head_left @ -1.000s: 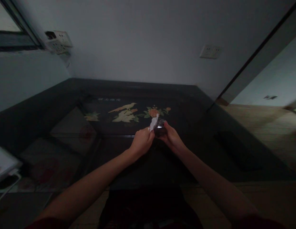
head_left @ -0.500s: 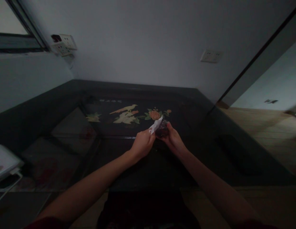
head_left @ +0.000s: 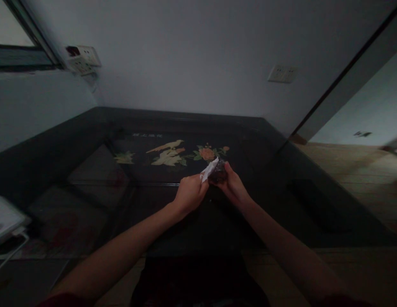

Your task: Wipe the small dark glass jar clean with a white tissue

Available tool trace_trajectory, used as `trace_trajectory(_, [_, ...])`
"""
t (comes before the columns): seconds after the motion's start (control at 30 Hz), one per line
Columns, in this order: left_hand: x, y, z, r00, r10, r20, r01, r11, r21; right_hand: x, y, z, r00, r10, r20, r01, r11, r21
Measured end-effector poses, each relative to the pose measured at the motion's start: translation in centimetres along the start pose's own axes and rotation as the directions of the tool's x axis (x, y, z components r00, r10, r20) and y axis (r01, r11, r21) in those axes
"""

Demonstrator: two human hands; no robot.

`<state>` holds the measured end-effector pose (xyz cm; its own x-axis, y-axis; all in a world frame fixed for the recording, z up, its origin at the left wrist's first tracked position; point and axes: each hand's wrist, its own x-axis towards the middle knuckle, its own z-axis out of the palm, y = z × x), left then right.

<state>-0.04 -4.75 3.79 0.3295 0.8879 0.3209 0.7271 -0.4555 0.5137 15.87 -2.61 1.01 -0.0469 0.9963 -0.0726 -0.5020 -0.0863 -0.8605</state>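
Observation:
My left hand (head_left: 191, 191) is closed on a crumpled white tissue (head_left: 210, 169), which it presses against the left side of a small dark, shiny object (head_left: 218, 172). That object looks glassy or see-through in part; its exact kind is too dim to tell. Around its right side and underneath curl the fingers of my right hand (head_left: 234, 184), thumb on top. Both hands meet over the dark glossy tabletop (head_left: 198, 226), just in front of a printed bird and flower picture (head_left: 169, 153).
A white device with a cable (head_left: 8, 219) stands at the left edge. Lying on the table at right is a dark flat object (head_left: 316, 207). Wall sockets (head_left: 283, 73) are on the back wall, with another socket and plugs (head_left: 83, 59) at the left corner.
The two hands keep their hold on the tissue and the dark object. Only a very slight shift of the tissue and of the whole view shows.

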Motion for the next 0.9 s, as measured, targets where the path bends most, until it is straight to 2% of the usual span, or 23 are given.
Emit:
trace_trajectory(0.17, [-0.2,0.0,0.6,0.997,0.011,-0.071,-0.022,0.987,-0.157,-0.1,0.3,0.3,1.0,-0.017,-0.005,0.016,1.0,-0.023])
trace_trajectory(0.3, [0.4,-0.5,1.0,0.995,-0.005,-0.095,-0.022,0.962,-0.274,-0.7,0.7,1.0,0.999,0.024,0.036,-0.023,0.998,-0.05])
trace_trajectory(0.47, [1.0,-0.7,0.8,0.996,-0.092,-0.009,0.09,0.987,-0.134,-0.8,0.2,1.1,1.0,0.007,0.012,-0.006,0.998,-0.063])
trace_trajectory(0.6, [0.7,-0.4,0.6,0.996,-0.078,0.037,0.08,0.996,-0.033,-0.5,-0.4,0.7,1.0,-0.015,-0.01,0.015,0.999,-0.046])
trace_trajectory(0.9, [-0.1,0.0,0.7,0.999,0.013,-0.03,-0.017,0.991,-0.135,0.0,-0.6,0.3,0.997,-0.063,-0.032,0.063,0.998,-0.017])
